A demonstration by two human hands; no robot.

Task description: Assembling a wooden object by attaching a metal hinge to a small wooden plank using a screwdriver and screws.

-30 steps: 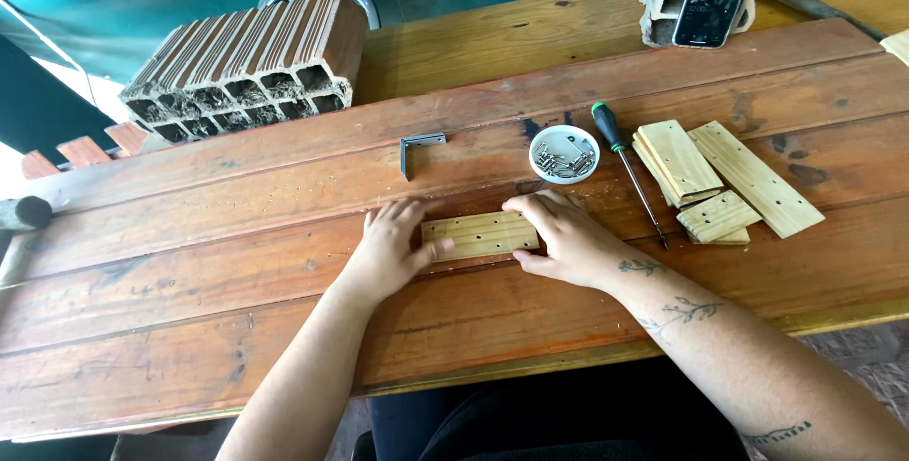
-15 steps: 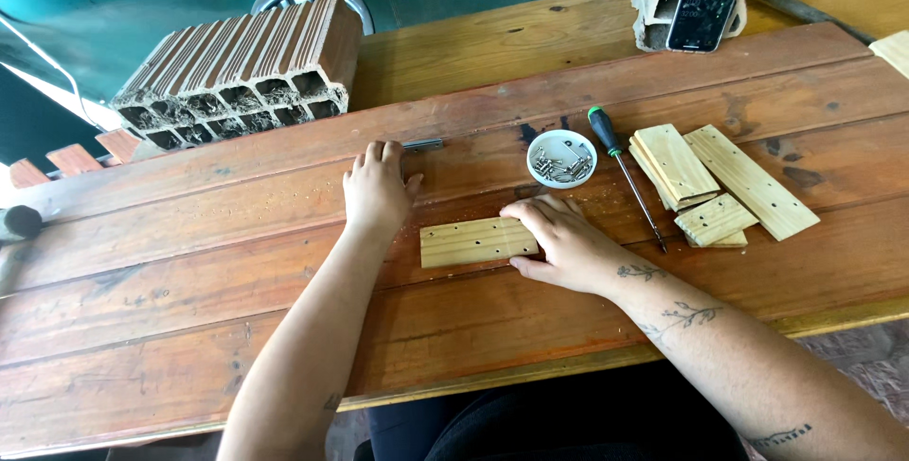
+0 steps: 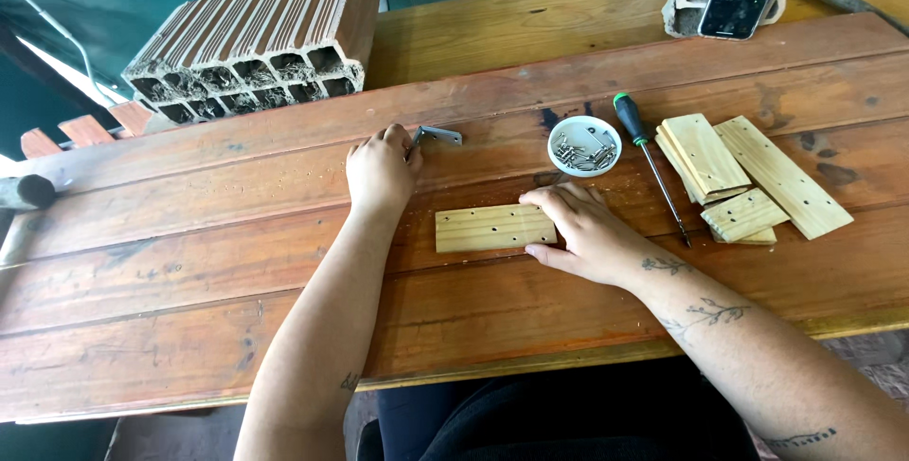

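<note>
A flat, pale wooden board [image 3: 495, 228] with several small drilled holes lies lengthwise across the table, its right end under the fingers of one hand. At about eleven o'clock from it, near, lies a small grey metal angle bracket [image 3: 439, 135], touched by fingertips.

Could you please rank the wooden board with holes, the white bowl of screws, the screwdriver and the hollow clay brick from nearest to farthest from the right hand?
From the right hand:
1. Wooden board with holes, touching it, on its left.
2. White bowl of screws, just behind.
3. Screwdriver, to its right; close to the bowl's rank.
4. Hollow clay brick, far back left.
</note>
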